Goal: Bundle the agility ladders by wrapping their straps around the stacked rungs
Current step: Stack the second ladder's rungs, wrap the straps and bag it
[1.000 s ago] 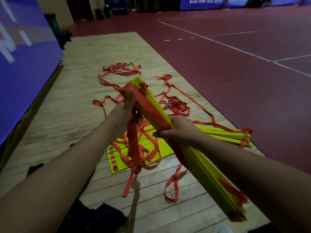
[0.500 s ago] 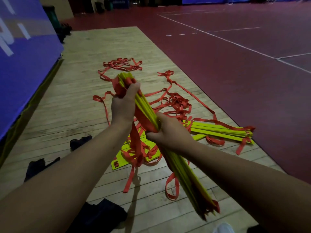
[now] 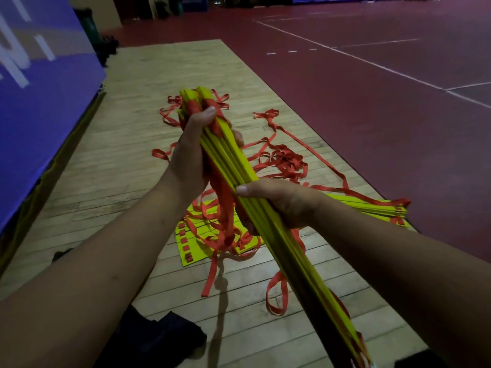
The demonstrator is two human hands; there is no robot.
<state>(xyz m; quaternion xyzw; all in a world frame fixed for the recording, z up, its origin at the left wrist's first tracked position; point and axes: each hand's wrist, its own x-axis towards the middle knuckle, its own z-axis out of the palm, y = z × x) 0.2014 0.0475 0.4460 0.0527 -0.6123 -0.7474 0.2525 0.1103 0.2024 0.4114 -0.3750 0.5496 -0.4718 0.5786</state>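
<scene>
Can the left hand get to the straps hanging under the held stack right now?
Probably, once it lets go: the left hand grips the stack at its far end, and the straps dangle right beside its wrist with nothing between. The right hand grips the middle and could likely hold it alone.

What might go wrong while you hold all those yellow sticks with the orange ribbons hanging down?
1. The stacked rungs look a little fanned between the left hand and the right hand. If either grip loosens, they may slide apart.
2. The loose orange straps dangle onto the other ladder on the floor. They may snag or tangle with its straps during wrapping.
</scene>
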